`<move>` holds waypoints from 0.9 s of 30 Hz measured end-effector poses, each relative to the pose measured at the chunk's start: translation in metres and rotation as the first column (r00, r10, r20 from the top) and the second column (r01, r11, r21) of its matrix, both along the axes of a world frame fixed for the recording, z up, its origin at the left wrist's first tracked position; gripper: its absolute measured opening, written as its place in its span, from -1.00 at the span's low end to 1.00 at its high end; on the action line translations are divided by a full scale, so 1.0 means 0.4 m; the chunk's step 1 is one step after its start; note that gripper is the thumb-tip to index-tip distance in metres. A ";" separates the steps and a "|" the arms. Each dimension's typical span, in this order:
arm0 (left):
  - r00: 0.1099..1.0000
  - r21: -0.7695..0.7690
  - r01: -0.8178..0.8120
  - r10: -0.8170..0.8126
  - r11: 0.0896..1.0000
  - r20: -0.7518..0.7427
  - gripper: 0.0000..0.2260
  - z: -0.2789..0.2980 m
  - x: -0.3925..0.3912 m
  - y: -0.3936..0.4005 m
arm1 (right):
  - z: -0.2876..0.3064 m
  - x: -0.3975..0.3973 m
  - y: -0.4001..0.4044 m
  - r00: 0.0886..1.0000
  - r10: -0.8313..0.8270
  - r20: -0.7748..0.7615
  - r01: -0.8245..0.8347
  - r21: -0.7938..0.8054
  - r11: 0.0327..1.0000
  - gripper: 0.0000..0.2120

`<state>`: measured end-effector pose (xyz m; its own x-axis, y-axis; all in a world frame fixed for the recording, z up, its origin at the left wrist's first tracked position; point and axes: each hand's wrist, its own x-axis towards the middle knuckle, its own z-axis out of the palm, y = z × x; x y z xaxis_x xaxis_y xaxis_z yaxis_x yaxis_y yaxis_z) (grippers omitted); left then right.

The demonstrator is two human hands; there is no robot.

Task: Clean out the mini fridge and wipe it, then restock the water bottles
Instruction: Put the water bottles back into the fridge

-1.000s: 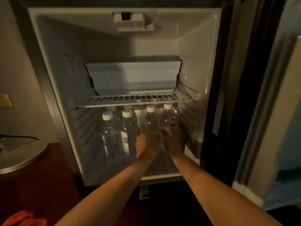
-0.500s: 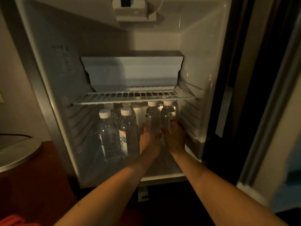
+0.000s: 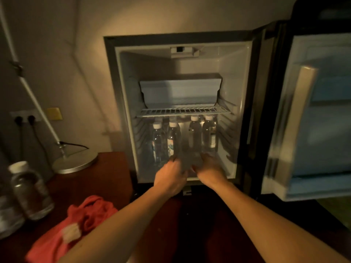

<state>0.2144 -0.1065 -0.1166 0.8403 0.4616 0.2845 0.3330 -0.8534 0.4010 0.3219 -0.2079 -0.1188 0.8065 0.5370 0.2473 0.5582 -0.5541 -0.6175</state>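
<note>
The mini fridge (image 3: 121, 103) stands open, its door (image 3: 311, 118) swung out to the right. Several clear water bottles with white caps (image 3: 209, 135) stand upright in rows under the wire shelf (image 3: 182, 111). My left hand (image 3: 171, 176) and my right hand (image 3: 209, 168) are side by side at the front of the fridge floor, a little short of the bottles. Both are blurred, with relaxed fingers and nothing in them. The two right bottles (image 3: 195, 136) stand free just beyond my fingertips.
A grey freezer box (image 3: 180, 90) sits above the shelf. On the dark wooden table (image 3: 106, 168) to the left are a round lamp base (image 3: 76, 163), a red cloth (image 3: 76, 224) and two more bottles (image 3: 31, 190). Wall sockets (image 3: 24, 117) with plugged cords are behind.
Both hands have let go of the two right bottles and drawn back toward the fridge's front edge. The view has pulled back, so the table, cloth and door show.
</note>
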 end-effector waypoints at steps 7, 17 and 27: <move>0.986 0.314 -0.164 0.159 0.935 0.042 -0.46 0.006 -0.278 0.055 | 0.012 -0.204 -0.003 0.965 0.178 0.193 -0.127 -0.246 0.961 -0.37; 0.895 0.380 -0.411 0.446 0.828 -0.003 -0.41 -0.029 -0.664 0.159 | 0.024 -0.500 0.165 0.820 0.473 0.323 -0.392 -0.286 0.875 -0.22; 0.704 0.048 -0.704 0.688 0.708 0.175 -0.62 -0.052 -0.915 0.323 | 0.010 -0.681 0.403 0.771 0.608 0.190 -0.570 -0.218 0.792 -0.21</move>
<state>-0.1514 0.0226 -0.1375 0.2409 0.8604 0.4491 0.7990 -0.4385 0.4114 0.0494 -0.0467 -0.1150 0.2456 0.9301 0.2730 0.9213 -0.1364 -0.3642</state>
